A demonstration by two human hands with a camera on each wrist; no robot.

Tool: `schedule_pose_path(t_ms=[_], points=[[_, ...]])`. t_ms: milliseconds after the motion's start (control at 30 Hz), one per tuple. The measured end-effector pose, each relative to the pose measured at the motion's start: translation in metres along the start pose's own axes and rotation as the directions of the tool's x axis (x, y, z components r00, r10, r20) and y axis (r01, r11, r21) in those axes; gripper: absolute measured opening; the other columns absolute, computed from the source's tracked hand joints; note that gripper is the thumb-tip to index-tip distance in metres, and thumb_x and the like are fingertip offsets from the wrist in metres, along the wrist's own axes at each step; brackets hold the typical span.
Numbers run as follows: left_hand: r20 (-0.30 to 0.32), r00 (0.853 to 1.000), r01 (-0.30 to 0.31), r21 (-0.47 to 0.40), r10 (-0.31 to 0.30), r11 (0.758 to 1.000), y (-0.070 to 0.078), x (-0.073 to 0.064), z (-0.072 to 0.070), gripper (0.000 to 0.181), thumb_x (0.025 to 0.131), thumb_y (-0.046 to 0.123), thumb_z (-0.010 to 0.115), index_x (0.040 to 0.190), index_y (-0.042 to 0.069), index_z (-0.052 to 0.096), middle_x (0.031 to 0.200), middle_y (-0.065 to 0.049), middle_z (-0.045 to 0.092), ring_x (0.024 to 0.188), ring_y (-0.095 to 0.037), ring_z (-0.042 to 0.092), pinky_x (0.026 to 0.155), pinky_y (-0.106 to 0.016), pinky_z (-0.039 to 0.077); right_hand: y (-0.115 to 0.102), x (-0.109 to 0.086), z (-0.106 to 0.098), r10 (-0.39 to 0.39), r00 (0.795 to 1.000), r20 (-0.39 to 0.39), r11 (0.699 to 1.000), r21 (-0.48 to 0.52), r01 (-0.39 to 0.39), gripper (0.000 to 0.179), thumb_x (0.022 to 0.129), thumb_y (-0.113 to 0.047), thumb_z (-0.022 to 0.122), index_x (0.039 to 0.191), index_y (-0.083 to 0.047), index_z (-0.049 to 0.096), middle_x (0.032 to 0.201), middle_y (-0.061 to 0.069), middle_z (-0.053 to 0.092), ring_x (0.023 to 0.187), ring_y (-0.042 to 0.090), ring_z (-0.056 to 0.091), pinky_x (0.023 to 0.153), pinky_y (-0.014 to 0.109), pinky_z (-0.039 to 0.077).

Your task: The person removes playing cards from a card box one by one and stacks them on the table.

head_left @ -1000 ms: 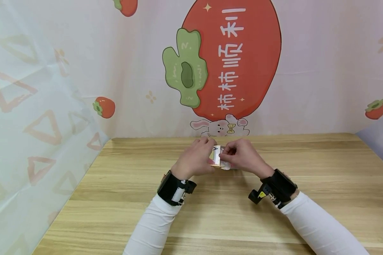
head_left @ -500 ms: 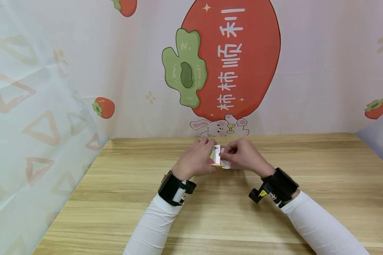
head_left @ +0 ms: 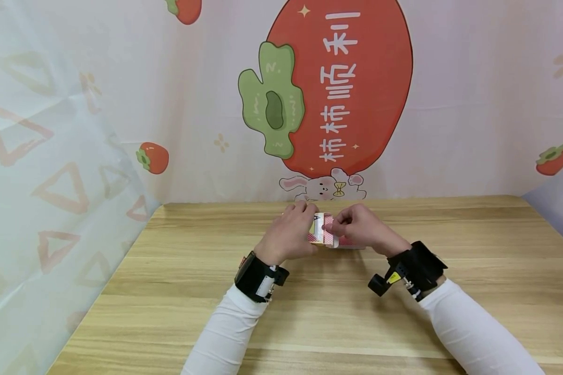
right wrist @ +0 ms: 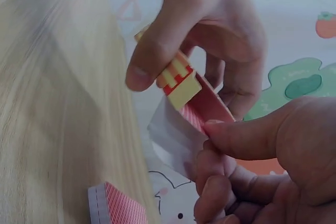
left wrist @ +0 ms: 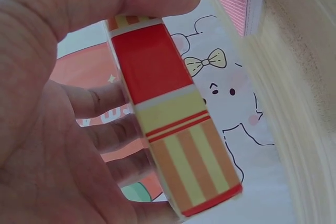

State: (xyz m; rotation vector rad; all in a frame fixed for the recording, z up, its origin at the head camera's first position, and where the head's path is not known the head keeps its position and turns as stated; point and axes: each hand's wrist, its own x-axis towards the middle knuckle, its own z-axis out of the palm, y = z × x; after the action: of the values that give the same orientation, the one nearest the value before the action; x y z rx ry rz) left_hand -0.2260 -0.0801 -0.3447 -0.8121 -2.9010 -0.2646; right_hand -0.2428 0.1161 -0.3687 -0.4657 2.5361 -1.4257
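My left hand (head_left: pixel 288 232) holds a small playing-card box (head_left: pixel 318 228) above the table, tilted, with the thumb on one side and fingers on the other. In the left wrist view the box's narrow side (left wrist: pixel 170 114) shows red, yellow and orange stripes. My right hand (head_left: pixel 363 229) pinches a pink-patterned piece (right wrist: pixel 193 118) at the box's open end between thumb and forefinger. Whether that piece is a flap or a card I cannot tell. A whitish sheet or flap (right wrist: pixel 176 142) hangs below it. On the table, under the right hand, lies a pink-backed deck of cards (right wrist: pixel 126 205).
The wooden table (head_left: pixel 309 312) ends at a printed cloth backdrop (head_left: pixel 206 104) close behind the hands. Both wrists wear black camera straps, the left one (head_left: pixel 255 278) and the right one (head_left: pixel 417 268).
My right hand has shifted slightly to the right. A pink-patterned strip now shows at the box's right end, and more of the deck is visible. The left hand has barely moved.
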Motion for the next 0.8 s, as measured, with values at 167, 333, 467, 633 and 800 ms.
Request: schedule_pose_path(t_ms=[167,333,467,633,800], points=[[-0.015,1.0,0.008,0.002,-0.008,1.0,0.0,0.003,0.003,0.068,0.064,0.035,0.076,0.12,0.013,0.044,0.111,-0.002,0.044,0.098,-0.018,0.04,0.071,-0.038,0.043,-0.002,-0.002,-0.006,0.024,0.999,0.032,1.0,0.006,-0.024,0.024,0.087,-0.025,0.06,0.08,-0.002,0.06,0.075,0.007,0.05,0.065,0.019,0.04,0.052,0.029,0.029],[-0.037,0.999,0.019,0.02,-0.018,1.0,0.0,0.005,0.008,0.074,0.063,0.037,0.076,0.123,0.011,0.041,0.12,-0.005,0.043,0.102,-0.021,0.04,0.073,-0.042,0.045,-0.006,-0.004,-0.012,0.03,0.999,0.03,0.999,-0.033,-0.029,0.027,0.087,-0.025,0.059,0.077,0.0,0.058,0.066,0.003,0.041,0.059,0.018,0.035,0.051,0.03,0.026],[-0.039,0.999,0.027,0.025,-0.026,0.999,-0.001,0.007,0.012,0.076,0.063,0.038,0.076,0.124,0.011,0.04,0.124,-0.007,0.042,0.105,-0.022,0.04,0.075,-0.044,0.044,-0.009,-0.004,-0.015,0.057,0.998,0.021,0.995,-0.078,-0.055,0.025,0.088,-0.024,0.059,0.079,-0.001,0.06,0.066,0.004,0.042,0.06,0.018,0.037,0.051,0.029,0.027],[-0.036,0.999,0.039,0.035,-0.037,0.999,-0.002,0.008,0.015,0.076,0.064,0.039,0.075,0.124,0.01,0.04,0.122,-0.007,0.043,0.105,-0.023,0.04,0.076,-0.046,0.043,-0.01,-0.006,-0.017,0.073,0.997,0.022,0.989,-0.128,-0.07,0.025,0.088,-0.024,0.057,0.08,0.0,0.06,0.064,0.003,0.041,0.058,0.017,0.036,0.05,0.029,0.026],[-0.041,0.998,0.058,0.053,-0.056,0.997,-0.002,0.008,0.016,0.079,0.063,0.039,0.075,0.127,0.009,0.039,0.128,-0.01,0.042,0.11,-0.026,0.04,0.083,-0.052,0.039,-0.011,-0.008,-0.021,0.083,0.997,0.003,0.979,-0.189,-0.081,0.021,0.088,-0.022,0.056,0.081,-0.003,0.062,0.069,0.004,0.045,0.061,0.018,0.039,0.052,0.03,0.029]])
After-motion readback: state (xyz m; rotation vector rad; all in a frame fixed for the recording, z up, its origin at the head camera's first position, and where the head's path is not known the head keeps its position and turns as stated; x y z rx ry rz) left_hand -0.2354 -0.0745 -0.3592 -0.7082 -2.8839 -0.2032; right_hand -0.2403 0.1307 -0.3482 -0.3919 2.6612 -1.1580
